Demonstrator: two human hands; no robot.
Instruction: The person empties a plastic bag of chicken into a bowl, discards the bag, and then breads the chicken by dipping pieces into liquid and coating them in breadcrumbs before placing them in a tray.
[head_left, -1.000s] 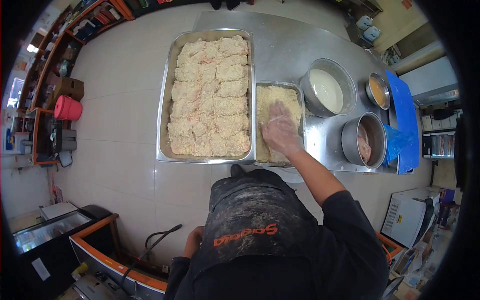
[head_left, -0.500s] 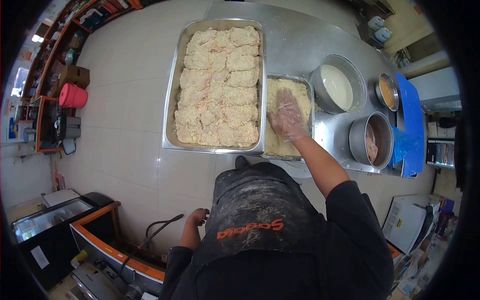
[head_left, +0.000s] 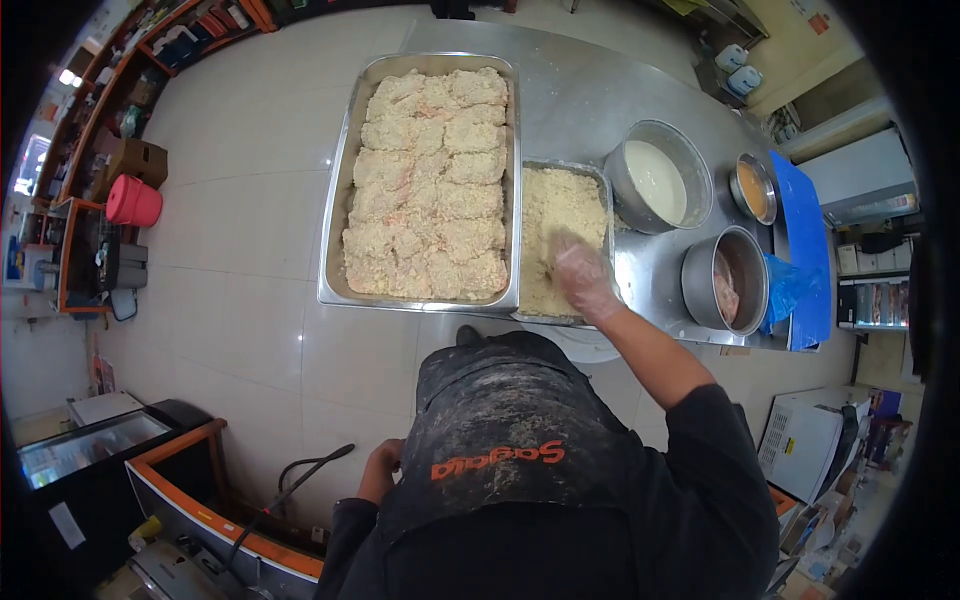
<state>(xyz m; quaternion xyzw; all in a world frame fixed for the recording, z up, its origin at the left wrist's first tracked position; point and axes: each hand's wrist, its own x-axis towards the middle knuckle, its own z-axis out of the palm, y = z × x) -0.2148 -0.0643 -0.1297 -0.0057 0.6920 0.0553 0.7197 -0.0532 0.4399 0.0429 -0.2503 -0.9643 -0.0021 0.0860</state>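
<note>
My right hand point(head_left: 583, 280), in a clear plastic glove, is at the lower part of a tray point(head_left: 609, 215) of pale breadcrumbs point(head_left: 562, 200). Its fingers are smeared by motion and point down into the crumbs, so whether they hold anything does not show. Left of that tray stands a deep steel pan point(head_left: 333, 215) filled with rows of crumb-coated pieces point(head_left: 430, 190). My left hand point(head_left: 385, 465) is bare and hangs low beside my dark, flour-dusted apron point(head_left: 500, 410). The fingers of that hand are mostly hidden against the apron.
Right of the crumbs stand a pot point(head_left: 700, 215) of white batter, a bowl point(head_left: 768, 200) of orange liquid and a pot point(head_left: 690, 285) holding raw meat. A blue board point(head_left: 808, 250) and blue plastic bag point(head_left: 788, 290) lie at the metal table's point(head_left: 570, 80) right end.
My right hand has gone from lying flat on the crumbs to a lower spot in the tray, fingers drawn in. My left hand has moved slightly down and in against the apron.
</note>
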